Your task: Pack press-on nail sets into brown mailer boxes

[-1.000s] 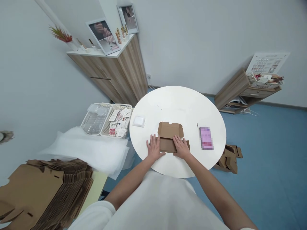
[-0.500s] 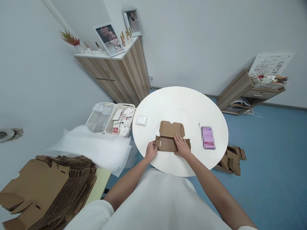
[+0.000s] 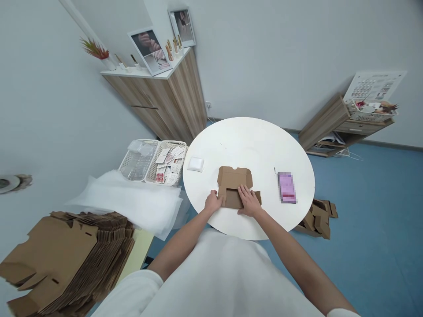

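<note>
A brown cardboard mailer box (image 3: 234, 178), partly folded, lies on the round white table (image 3: 254, 141) with its lid panel spread toward the far side. My left hand (image 3: 213, 202) is closed on the box's left end, where the side flap is folded inward over the base. Stretched fingers of my right hand (image 3: 250, 202) lie over the right part of the base, and that hand covers some of the right flap. To the right lies a pixelated purple item (image 3: 287, 187). A small white packet (image 3: 196, 164) sits on the table's left.
Flat cardboard blanks (image 3: 62, 251) are stacked at lower left beside white foam sheets (image 3: 132, 198). Two white baskets stand left of the table, one with cards (image 3: 168, 165). Folded boxes (image 3: 319, 218) are on the floor at right. A wooden cabinet (image 3: 178, 97) stands behind.
My left hand has moved slightly right and the box's left flap, upright before, is now folded inward over the base. My right hand has stayed on the box, shifting slightly left.
</note>
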Motion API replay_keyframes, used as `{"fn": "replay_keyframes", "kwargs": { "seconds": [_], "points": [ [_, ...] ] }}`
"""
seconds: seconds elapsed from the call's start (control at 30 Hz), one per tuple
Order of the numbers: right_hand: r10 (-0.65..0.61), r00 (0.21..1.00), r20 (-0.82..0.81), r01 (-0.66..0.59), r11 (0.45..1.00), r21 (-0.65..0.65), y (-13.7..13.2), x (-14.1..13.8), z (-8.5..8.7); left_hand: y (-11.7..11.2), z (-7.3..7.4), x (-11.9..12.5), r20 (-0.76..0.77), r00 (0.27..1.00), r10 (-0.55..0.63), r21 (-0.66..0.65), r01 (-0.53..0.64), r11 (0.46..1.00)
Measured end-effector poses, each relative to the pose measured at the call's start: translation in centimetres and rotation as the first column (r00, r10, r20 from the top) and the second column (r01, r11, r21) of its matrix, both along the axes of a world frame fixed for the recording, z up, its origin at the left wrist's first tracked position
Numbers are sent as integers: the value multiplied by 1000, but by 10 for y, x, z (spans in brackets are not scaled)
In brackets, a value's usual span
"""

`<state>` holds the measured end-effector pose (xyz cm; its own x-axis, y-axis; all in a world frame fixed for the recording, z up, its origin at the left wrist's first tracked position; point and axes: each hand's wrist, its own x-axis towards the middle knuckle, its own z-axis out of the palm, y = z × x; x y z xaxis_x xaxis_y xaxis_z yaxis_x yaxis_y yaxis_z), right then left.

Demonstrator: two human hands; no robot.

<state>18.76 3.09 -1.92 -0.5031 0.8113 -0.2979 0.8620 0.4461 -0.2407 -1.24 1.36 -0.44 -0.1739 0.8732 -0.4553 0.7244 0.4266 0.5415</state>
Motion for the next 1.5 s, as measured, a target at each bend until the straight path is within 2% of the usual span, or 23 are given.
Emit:
{"fn": "replay_keyframes", "kwargs": {
  "seconds": [0.13, 0.3, 0.53, 0.63, 0.73, 0.83, 0.9, 0.97, 1.03, 1.13, 1.2, 1.23, 1.27, 1.3, 1.37, 1.43, 1.47, 1.5],
  "points": [
    [32, 998, 52, -31, 999, -11, -1, 1, 5, 6, 0, -5, -36, 995, -96, -62, 94, 994],
    [67, 991, 114, -64, 998, -28, 1, 2, 10, 6, -2, -9, -47, 987, -153, -91, 148, 985],
    [89, 985, 150, -88, 996, -12, -2, -3, 10, 6, -4, 1, -221, 959, -179, -101, 160, 982],
    [79, 986, 149, -79, 997, -8, -1, -3, 11, 4, -4, 1, -208, 961, -183, -70, 172, 983],
    [75, 987, 141, -74, 997, -10, 1, -1, 11, -2, 0, -4, -122, 977, -175, 29, 180, 983],
    [82, 988, 127, -81, 997, -17, 2, 0, 12, -6, 8, -10, -46, 967, -250, 124, 254, 959],
    [83, 989, 122, -81, 997, -21, 3, -1, 12, -5, 14, -11, -45, 929, -368, 89, 371, 924],
    [77, 990, 116, -75, 997, -25, 4, -3, 14, 0, 17, -11, -73, 884, -461, -1, 463, 887],
    [73, 993, 95, -71, 997, -30, 4, -5, 17, 5, 18, -9, -110, 861, -497, -70, 493, 867],
    [38, 999, -1, -38, 999, -16, 0, -2, 23, 9, 16, -6, -131, 854, -503, -95, 494, 864],
    [-86, 989, -121, 89, 996, 18, -6, 8, 24, 10, 14, -6, -129, 853, -507, -99, 497, 862],
    [-192, 962, -196, 201, 979, 27, -10, 15, 24, 10, 13, -6, -127, 851, -509, -101, 499, 861],
    [-337, 901, -272, 356, 934, 22, -15, 22, 21, 9, 13, -6, -126, 850, -512, -101, 502, 859],
    [-483, 807, -339, 506, 862, -24, -20, 30, 18, 9, 12, -6, -125, 849, -514, -103, 504, 857],
    [-725, 557, -405, 703, 671, -235, -29, 45, 11, 9, 12, -6, -128, 847, -516, -107, 505, 856],
    [-845, 358, -398, 740, 516, -431, -35, 53, 4, 8, 11, -5, -134, 846, -516, -107, 505, 857],
    [-872, 294, -391, 724, 471, -504, -36, 55, 3, 8, 11, -4, -136, 846, -516, -107, 505, 856],
    [-884, 256, -391, 696, 449, -560, -35, 55, 2, 8, 11, -3, -140, 845, -517, -107, 506, 856]
  ]
}}
